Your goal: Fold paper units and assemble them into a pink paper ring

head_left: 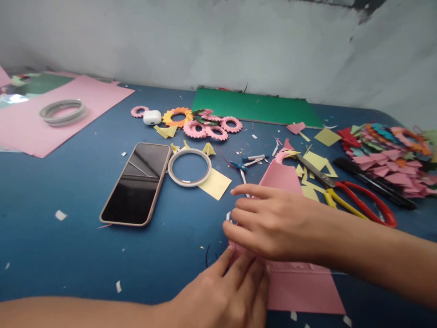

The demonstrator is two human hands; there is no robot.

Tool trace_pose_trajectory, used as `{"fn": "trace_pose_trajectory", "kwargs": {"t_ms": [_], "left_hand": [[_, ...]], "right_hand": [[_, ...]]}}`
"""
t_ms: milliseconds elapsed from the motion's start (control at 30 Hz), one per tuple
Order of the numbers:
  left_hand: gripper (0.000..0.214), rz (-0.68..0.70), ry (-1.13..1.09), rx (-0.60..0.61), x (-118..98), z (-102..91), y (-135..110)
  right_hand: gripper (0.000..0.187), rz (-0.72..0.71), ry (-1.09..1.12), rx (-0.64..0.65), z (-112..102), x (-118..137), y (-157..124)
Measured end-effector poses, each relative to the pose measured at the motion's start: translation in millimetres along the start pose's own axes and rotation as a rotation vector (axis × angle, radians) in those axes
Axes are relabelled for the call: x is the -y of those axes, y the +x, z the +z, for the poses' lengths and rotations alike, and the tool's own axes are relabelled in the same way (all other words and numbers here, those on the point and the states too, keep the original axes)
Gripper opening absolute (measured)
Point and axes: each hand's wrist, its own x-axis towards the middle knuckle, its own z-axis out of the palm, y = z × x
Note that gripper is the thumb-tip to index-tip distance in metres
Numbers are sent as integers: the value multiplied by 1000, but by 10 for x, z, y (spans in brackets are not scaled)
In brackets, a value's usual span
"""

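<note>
My left hand (pixel 225 291) reaches in from the lower left, its fingers close together and pressed onto a folded sheet of pink paper (pixel 303 291). The left thumb is hidden. Just above it, my right hand (pixel 269 221) crosses over the same paper from the right. Its fingers are stretched out and a little apart, with the tips near the paper's left edge; the right thumb cannot be seen. Part of the paper shows beyond the right hand. A blue-and-white compass (pixel 241 166) lies just past the right fingertips.
Scissors (pixel 331 184) and a black marker (pixel 375 184) lie to the right, beside piled paper cut-outs (pixel 392 155). A phone (pixel 136 184), a tape roll (pixel 170 168) and a yellow paper square (pixel 216 184) lie left of centre. Green board (pixel 252 105) rests by the wall.
</note>
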Motion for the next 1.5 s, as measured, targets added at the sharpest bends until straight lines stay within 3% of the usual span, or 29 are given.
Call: {"fn": "trace_pose_trajectory", "kwargs": {"t_ms": [200, 400, 733, 1500], "left_hand": [[40, 10, -5, 5, 8, 5, 4], [40, 11, 4, 13, -3, -13, 12], [39, -13, -24, -28, -20, -20, -3], [42, -50, -49, 34, -39, -40, 5]], "right_hand": [[25, -65, -101, -13, 22, 40, -39], [23, -49, -83, -133, 26, 55, -109], [18, 37, 130, 89, 67, 9, -47], [26, 53, 84, -44, -17, 71, -160]]}}
